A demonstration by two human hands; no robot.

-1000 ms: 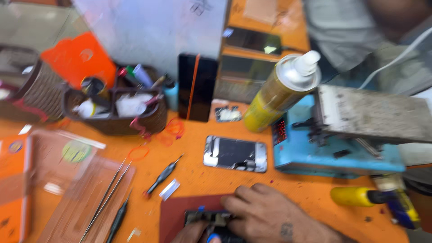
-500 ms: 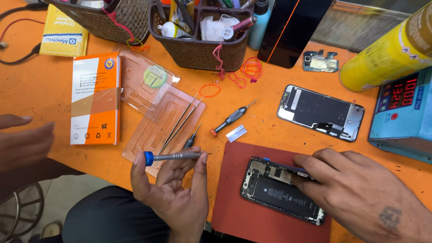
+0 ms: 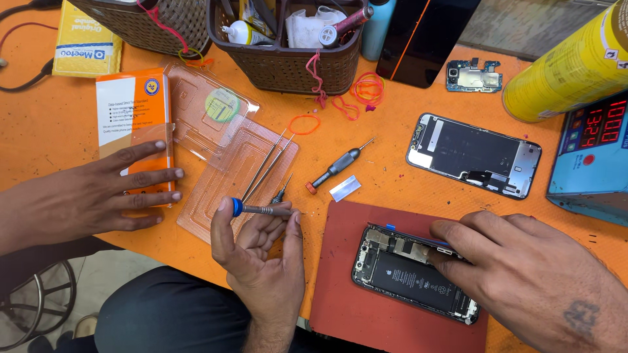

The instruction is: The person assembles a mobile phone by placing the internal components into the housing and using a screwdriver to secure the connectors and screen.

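Blue-capped screwdriver [image 3: 261, 210] stays pinched in left hand [image 3: 261, 258], right hand [image 3: 523, 274] flat, fingers apart, on opened phone [image 3: 409, 280]; co-worker's hand [image 3: 98, 196] newly on orange box [image 3: 134, 114].

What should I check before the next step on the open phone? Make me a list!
1. Screwdriver gripped: ok. The left hand pinches it between thumb and fingers.
2. Open phone steadied: ok. The right hand presses its fingers on the phone's upper edge.
3. Phone on the red mat: ok. It lies wholly on it.
4. Screwdriver tip at the phone: not ok. It points away from the phone, over the orange table.
5. Loose screws accounted for: cannot tell, too small to see.
6. Other person's hand clear of the phone: ok. It rests on the orange box, far to the left.
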